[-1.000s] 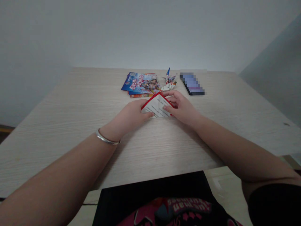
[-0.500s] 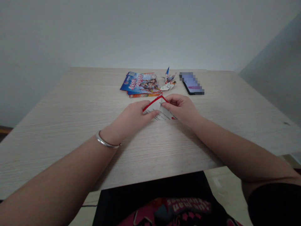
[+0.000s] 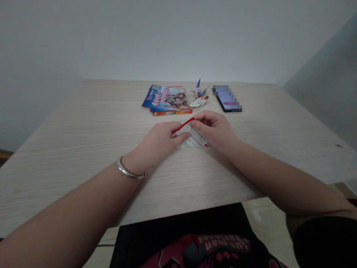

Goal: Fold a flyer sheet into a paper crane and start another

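Between my hands is a folded sheet of paper (image 3: 195,138), white with small print and a red upper edge. My left hand (image 3: 164,137) grips its left side, the thumb lying on the white face and the fingers behind. At the top corner, my right hand (image 3: 214,126) pinches the paper between thumb and forefinger, covering that corner. The paper is held just above or on the table; which one I cannot tell.
Beyond my hands lies a stack of printed leaflets (image 3: 167,98). Beside it sit two folded paper cranes (image 3: 199,101), and a phone (image 3: 227,98) lies to their right. The light wooden table (image 3: 83,123) reaches back to a pale wall.
My right thumb and forefinger have closed over the paper's top corner, hiding the red peak. The left hand and the paper have shifted slightly right and nearer to me.
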Demonstrator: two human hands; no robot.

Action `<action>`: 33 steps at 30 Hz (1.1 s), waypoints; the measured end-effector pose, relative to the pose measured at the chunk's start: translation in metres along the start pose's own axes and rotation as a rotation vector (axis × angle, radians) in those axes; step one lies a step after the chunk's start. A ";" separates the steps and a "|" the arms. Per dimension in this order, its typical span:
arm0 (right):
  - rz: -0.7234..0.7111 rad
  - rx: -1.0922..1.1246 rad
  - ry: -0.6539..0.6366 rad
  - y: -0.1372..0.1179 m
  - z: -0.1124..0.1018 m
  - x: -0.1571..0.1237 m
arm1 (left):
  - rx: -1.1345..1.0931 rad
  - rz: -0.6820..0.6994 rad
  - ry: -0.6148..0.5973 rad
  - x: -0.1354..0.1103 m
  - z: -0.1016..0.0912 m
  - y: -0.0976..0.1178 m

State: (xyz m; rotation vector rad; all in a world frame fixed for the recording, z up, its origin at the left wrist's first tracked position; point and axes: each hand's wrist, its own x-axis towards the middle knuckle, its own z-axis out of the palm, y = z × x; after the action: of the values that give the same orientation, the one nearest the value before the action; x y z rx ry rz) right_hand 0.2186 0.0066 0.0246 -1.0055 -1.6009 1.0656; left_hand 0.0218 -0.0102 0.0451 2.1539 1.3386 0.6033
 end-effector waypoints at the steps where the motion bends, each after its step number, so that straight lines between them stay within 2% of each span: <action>1: -0.008 -0.010 0.008 -0.001 0.000 0.000 | -0.006 -0.001 -0.005 0.000 0.000 0.001; 9: 0.030 -0.048 0.033 0.000 0.000 0.000 | 0.032 -0.029 -0.083 0.002 -0.001 0.003; 17: 0.005 -0.321 0.090 0.008 -0.005 0.009 | 0.055 -0.088 -0.046 0.002 -0.001 0.001; 21: -0.015 -0.421 0.084 0.012 -0.010 0.013 | -0.021 -0.148 -0.010 0.002 0.000 0.001; 28: 0.045 -0.476 0.047 0.022 -0.017 0.020 | -0.256 -0.212 -0.037 0.003 0.000 -0.001; 33: 0.049 -0.558 0.030 0.027 -0.025 0.024 | -0.202 -0.234 -0.055 0.004 -0.004 0.000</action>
State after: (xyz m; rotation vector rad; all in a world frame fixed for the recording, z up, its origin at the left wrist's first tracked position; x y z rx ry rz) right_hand 0.2407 0.0409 0.0101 -1.4212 -1.9031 0.6339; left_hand 0.0212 -0.0060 0.0488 1.8093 1.4107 0.5559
